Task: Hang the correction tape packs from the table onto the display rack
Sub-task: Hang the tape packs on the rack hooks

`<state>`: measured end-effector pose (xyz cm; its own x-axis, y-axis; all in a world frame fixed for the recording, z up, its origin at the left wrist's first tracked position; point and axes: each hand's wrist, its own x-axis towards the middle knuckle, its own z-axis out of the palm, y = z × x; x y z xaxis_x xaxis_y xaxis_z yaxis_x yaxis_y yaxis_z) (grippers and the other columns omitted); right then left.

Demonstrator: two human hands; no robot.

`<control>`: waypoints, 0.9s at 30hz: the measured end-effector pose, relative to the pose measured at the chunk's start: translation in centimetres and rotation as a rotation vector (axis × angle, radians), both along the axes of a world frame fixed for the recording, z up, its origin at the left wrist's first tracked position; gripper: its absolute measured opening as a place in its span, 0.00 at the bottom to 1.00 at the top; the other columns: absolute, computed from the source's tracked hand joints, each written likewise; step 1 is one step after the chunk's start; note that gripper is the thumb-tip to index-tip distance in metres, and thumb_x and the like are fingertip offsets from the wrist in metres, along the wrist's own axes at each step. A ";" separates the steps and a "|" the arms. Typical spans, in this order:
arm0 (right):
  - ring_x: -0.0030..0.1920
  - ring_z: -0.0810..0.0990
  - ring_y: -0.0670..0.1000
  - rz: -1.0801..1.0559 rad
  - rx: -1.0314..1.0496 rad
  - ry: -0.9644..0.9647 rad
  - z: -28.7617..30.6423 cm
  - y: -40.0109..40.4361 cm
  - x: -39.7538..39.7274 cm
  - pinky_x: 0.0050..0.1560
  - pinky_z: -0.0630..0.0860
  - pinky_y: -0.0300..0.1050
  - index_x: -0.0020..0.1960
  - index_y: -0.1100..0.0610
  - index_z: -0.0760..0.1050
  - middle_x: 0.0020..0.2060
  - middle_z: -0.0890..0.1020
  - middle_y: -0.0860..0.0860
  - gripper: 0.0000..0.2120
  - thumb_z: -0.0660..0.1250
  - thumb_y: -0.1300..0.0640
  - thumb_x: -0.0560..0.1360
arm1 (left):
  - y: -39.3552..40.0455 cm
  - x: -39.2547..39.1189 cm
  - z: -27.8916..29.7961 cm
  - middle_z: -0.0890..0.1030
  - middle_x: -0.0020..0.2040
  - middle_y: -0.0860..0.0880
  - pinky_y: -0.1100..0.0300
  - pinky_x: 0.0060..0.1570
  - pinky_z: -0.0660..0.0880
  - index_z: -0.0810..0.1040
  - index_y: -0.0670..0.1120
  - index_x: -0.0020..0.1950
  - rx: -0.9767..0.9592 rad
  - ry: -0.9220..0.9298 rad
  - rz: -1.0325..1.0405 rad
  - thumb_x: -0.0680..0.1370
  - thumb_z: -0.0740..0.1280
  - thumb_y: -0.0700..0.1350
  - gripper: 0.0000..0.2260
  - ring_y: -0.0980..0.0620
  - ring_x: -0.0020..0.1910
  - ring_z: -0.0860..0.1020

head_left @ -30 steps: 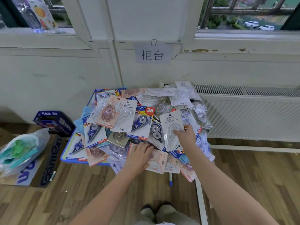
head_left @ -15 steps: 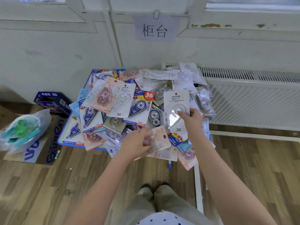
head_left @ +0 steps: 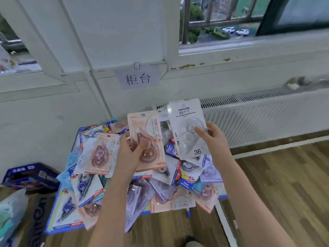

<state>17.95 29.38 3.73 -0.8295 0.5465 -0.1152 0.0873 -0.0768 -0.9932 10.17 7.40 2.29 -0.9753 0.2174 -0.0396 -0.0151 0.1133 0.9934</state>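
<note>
Up in front of the wall, both hands hold a pack apiece above the heap. Left hand [head_left: 130,154] grips a pink pack [head_left: 146,139], thumb across its clear blister and fingers curled behind, the card upright and facing the camera. Right hand [head_left: 212,138] pinches a white pack [head_left: 188,127] marked 36 by its right edge, thumb on the front over the blister, the card upright with its top tilted slightly left. The two packs stand side by side, close but apart. Below them a pile [head_left: 142,184] of pink, white and blue packs lies overlapping on the low surface [head_left: 53,218], whose blue edge shows at the left. A paper sign [head_left: 138,78] hangs clipped to the wall above. A radiator [head_left: 267,114] runs along the wall to the right, and a dark blue box [head_left: 30,175] sits on the floor at the left.
</note>
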 end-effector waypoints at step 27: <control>0.44 0.84 0.50 -1.429 0.295 0.206 11.5 -3.8 57.5 0.42 0.80 0.45 0.55 0.52 0.77 0.44 0.85 0.49 0.07 0.66 0.54 0.77 | 22.7 46.6 11.7 0.85 0.41 0.49 0.49 0.47 0.79 0.81 0.49 0.44 0.393 0.003 -1.242 0.75 0.71 0.47 0.02 0.47 0.42 0.83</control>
